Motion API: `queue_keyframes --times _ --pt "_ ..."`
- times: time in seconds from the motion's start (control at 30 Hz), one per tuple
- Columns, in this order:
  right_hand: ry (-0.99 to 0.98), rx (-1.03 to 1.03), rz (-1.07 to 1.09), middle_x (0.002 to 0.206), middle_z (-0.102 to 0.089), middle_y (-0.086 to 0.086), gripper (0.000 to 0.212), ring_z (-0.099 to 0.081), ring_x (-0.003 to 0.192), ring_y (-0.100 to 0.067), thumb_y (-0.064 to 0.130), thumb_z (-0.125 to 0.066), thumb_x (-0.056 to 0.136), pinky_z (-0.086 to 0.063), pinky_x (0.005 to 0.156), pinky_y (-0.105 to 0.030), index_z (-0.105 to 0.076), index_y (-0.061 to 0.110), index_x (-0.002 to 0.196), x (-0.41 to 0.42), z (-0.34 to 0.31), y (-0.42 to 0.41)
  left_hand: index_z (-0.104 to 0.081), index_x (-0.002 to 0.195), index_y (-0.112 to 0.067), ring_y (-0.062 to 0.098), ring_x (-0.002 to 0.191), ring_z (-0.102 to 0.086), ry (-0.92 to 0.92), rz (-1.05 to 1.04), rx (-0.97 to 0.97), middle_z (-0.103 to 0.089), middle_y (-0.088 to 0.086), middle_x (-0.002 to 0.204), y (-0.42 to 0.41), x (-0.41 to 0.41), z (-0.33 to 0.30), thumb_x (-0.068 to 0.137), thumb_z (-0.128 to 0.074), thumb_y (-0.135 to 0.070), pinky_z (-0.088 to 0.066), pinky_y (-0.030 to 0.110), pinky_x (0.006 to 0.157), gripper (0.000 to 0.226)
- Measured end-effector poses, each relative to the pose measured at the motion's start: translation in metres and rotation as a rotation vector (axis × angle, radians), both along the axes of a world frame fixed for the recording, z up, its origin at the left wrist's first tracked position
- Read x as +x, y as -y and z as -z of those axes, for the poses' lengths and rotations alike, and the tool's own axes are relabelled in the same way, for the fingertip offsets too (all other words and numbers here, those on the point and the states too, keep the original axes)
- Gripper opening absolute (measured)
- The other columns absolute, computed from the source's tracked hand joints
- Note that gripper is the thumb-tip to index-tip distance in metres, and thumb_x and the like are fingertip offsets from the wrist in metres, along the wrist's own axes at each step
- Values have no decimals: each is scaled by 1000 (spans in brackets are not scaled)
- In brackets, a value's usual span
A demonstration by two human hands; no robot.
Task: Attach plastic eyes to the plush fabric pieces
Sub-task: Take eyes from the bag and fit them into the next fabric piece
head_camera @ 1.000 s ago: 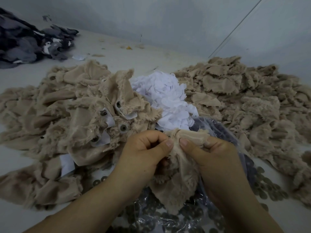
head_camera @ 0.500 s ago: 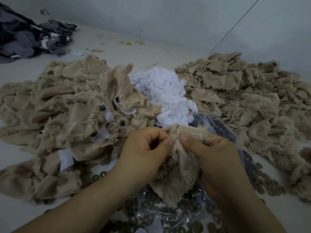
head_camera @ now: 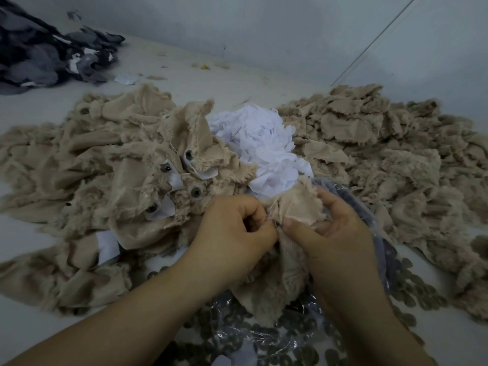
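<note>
A beige plush piece (head_camera: pixel 295 207) is held up in front of me, its smooth backing facing the camera. My left hand (head_camera: pixel 232 233) pinches its left edge with curled fingers. My right hand (head_camera: pixel 335 233) grips the other side, thumb pressed on the fabric near the left fingertips. Whether an eye sits between the fingers is hidden. To the left lies a heap of plush pieces (head_camera: pixel 105 175) carrying dark plastic eyes (head_camera: pixel 196 192) and white patches. An unworked heap of plush pieces (head_camera: pixel 383 154) lies to the right.
A pile of white patches (head_camera: pixel 261 143) lies between the two heaps. Under my hands a clear plastic bag (head_camera: pixel 253 336) holds dark round washers, with several more washers (head_camera: pixel 412 289) spilled at the right. Dark grey fabric scraps (head_camera: pixel 45 51) lie at the far left by the wall.
The held piece has been turned, so its flat backing now stands up between my hands. My right thumb has slid lower on the fabric, and both hands sit slightly lower.
</note>
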State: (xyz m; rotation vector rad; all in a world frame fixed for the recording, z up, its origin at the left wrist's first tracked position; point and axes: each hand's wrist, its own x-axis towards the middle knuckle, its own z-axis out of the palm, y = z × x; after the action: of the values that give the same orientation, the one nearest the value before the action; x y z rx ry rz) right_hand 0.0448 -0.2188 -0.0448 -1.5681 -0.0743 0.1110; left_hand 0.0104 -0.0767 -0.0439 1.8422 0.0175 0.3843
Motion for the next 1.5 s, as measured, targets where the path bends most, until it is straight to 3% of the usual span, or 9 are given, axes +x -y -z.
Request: queue_keyframes --times 0.2,0.37,0.5,0.6,0.73,0.8,0.97,1.33,1.5 --pt "111 -82 -57 41 -39 3 63 -29 36 -10 8 -73 88 -34 39 -20 -54 48 133 2 1 7 -61 68 -14 1 53 -49 101 -138 137 -54 -8 58 2 -2 7 79 -74 -2 -39 14 50 21" --pt "88 -77 -98 69 -58 -33 41 -41 51 -20 5 -74 85 -43 52 -34 -70 36 112 2 1 1 -75 90 -10 1 83 -55 388 -150 457 -60 -3 89 5 -6 12 77 -72 3 -41 9 75 19" --pt "93 -78 -91 75 -71 -19 40 -61 59 -39 -1 -72 85 -61 60 -45 -74 35 104 4 2 4 -74 83 -18 1 78 -60 279 -156 389 -65 -10 81 3 -5 11 77 -77 -10 -42 7 71 10" --pt "103 -56 -123 84 -78 2 42 -75 74 -19 -4 -71 85 -62 63 -30 -74 33 104 5 3 6 -74 85 -17 2 78 -60 275 -82 431 -66 -8 81 -1 -3 11 77 -80 -7 -45 12 71 14" --pt "100 -44 -127 63 -72 3 40 -65 53 -15 2 -75 84 -58 55 -32 -74 34 107 3 3 5 -70 79 -26 14 70 -64 186 -72 108 -69 -4 78 -3 -6 8 72 -72 -16 -54 27 63 12" --pt "108 -40 -136 75 -75 -5 44 -70 64 -31 2 -75 85 -63 60 -45 -71 35 114 2 2 4 -67 83 -25 26 71 -64 116 -35 -82 -69 4 79 -3 -7 7 71 -69 -16 -53 34 60 16" --pt "181 -114 -154 103 -75 13 56 -73 79 -19 6 -78 84 -63 66 -33 -62 35 129 -1 4 1 -68 76 -24 10 57 -54 -118 -40 -458 -62 0 67 -6 -3 11 67 -72 -26 -44 19 49 10" --pt "17 50 -40 90 -71 11 47 -71 74 1 33 -83 70 -55 57 -16 -58 32 110 0 7 -3 -73 68 -22 13 60 -60 -44 -110 -420 -68 4 65 0 -7 20 80 -78 -9 -50 22 55 18" --pt "-171 230 -35 103 -75 -5 49 -76 84 -19 3 -78 80 -61 62 -30 -56 27 117 5 10 -3 -72 68 -22 15 63 -59 -1 -137 -439 -66 3 65 2 -7 23 81 -76 -3 -51 25 59 23"
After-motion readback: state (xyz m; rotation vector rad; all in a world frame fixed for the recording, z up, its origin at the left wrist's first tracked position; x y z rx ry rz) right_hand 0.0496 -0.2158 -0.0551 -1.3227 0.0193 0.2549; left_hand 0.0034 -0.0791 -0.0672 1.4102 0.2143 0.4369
